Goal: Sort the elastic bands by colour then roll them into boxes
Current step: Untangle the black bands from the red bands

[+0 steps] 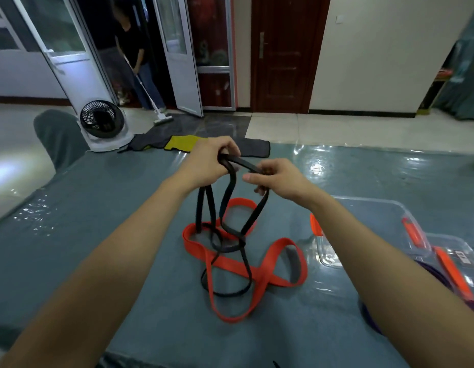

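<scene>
The table (pixel 97 235) is lying under a shiny blue cover. My left hand (pixel 206 163) and right hand (pixel 278 179) are both gripping the black band (pixel 230 197) above it; its loops are hanging onto the red band (pixel 230 264).

Nothing worn in view: the left forearm (pixel 119 248) and right forearm (pixel 376 245) are bare, the left hand (pixel 206 166) and right hand (pixel 279 180) bare too
</scene>
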Demonstrator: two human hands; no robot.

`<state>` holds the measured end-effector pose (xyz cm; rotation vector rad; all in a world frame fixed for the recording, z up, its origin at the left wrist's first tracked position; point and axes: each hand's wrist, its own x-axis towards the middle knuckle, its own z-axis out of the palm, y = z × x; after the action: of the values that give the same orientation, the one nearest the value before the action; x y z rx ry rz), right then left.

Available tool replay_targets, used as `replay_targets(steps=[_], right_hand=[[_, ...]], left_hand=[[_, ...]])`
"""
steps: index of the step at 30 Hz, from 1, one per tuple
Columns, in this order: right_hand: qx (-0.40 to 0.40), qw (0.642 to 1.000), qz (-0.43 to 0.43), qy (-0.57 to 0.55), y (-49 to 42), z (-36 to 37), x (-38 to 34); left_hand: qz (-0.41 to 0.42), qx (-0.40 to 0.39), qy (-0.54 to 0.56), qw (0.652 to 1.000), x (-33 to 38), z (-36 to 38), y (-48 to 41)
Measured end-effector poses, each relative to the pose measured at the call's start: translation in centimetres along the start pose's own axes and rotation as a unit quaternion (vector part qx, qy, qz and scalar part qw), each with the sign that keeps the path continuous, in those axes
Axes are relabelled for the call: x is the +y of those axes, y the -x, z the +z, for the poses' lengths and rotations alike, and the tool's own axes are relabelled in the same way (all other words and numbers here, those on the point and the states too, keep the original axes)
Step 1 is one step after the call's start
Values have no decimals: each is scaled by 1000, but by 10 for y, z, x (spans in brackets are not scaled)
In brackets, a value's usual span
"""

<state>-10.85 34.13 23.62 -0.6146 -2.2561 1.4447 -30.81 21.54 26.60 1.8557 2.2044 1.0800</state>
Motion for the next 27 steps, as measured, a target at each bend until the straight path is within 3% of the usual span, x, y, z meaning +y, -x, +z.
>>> replay_targets(steps=[4,6,8,10,13,14,18,21,25,27], right_hand=[[18,999,26,-21,14,-32,-1],[6,999,35,-14,18,-37,-1],[28,999,40,-12,22,-36,-1],[63,997,46,-3,23,-37,0],[99,995,32,14,21,-44,-9],[106,994,23,10,20,-46,-15],[110,994,9,25,22,-50,-39],[105,994,4,-19,29,-55,-51],[134,984,-11,-118,50,-71,-54],[178,979,20,-99,64,-84,-40]], left_hand=[[-125,-180,36,975,-36,24,24],[-147,-186,113,965,-41,38,36],[-124,-175,124,969,-41,40,31],[-110,-242,45,963,-44,28,19],[-181,-413,-109,886,-59,13,19],[-199,-437,-121,869,-62,17,26],[-207,-309,64,926,-43,74,57],[-201,-268,136,932,-21,137,78],[-213,-252,119,936,-13,202,103],[-222,-252,84,938,-14,205,105]])
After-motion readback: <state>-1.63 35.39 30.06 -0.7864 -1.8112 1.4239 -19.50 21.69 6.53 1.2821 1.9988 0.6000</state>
